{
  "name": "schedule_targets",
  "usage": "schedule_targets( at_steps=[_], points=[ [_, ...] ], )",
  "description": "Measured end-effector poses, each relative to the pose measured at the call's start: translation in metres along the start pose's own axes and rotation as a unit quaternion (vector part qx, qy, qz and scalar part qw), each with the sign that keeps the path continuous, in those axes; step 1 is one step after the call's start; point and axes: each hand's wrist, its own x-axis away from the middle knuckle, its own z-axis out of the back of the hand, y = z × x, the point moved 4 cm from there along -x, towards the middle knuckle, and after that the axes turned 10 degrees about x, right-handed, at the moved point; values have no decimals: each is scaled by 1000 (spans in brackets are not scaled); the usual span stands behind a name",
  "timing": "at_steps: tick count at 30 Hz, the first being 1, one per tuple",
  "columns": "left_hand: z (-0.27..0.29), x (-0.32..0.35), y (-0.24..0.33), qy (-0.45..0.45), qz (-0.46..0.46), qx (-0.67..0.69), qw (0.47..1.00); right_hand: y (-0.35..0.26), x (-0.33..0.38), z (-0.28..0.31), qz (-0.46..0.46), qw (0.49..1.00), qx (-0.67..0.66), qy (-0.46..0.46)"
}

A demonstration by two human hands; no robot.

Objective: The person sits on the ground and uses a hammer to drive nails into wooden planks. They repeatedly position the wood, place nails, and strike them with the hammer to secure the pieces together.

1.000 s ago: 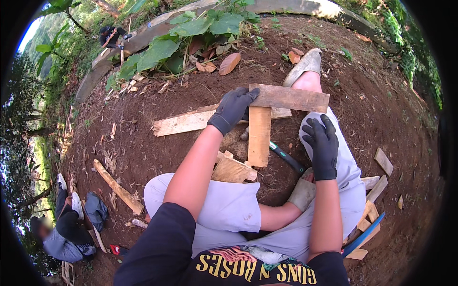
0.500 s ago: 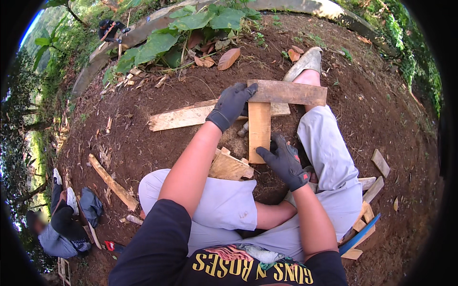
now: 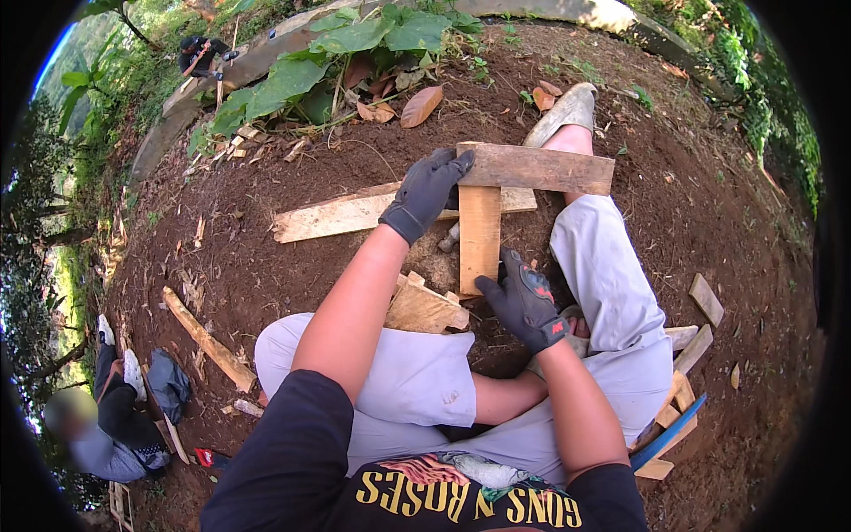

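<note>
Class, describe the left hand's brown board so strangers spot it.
Find the outstretched leg; a board hides part of its shin. The gloved left hand holds the board's left end. Unlike the yellower plank below, it is greyish brown and runs sideways.

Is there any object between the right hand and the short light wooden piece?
Nothing visible stands between them. The right hand is at the lower right edge of the short light wooden piece, its thumb at that edge. The darker board crosses the upper end, away from this hand.
</note>
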Motion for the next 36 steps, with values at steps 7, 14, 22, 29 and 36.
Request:
schedule_targets(
  at_steps=[7, 14, 22, 29, 36],
  points=[
    [2, -3, -5, 6, 0, -2, 1000, 1, -2, -2, 9, 1000, 0, 2],
    [14, -10, -19, 40, 15, -12, 999, -3, -2, -2, 4, 1000, -8, -14],
    [-5, 5, 6, -20, 104, 180, 978, -17, -5, 16, -9, 999, -53, -8],
    [0, 13, 14, -105, 109, 197, 969, -6, -4, 18, -87, 993, 21, 82],
    [37, 5, 39, 17, 59, -41, 997, 18, -13, 2, 63, 990, 101, 77]
  ],
)
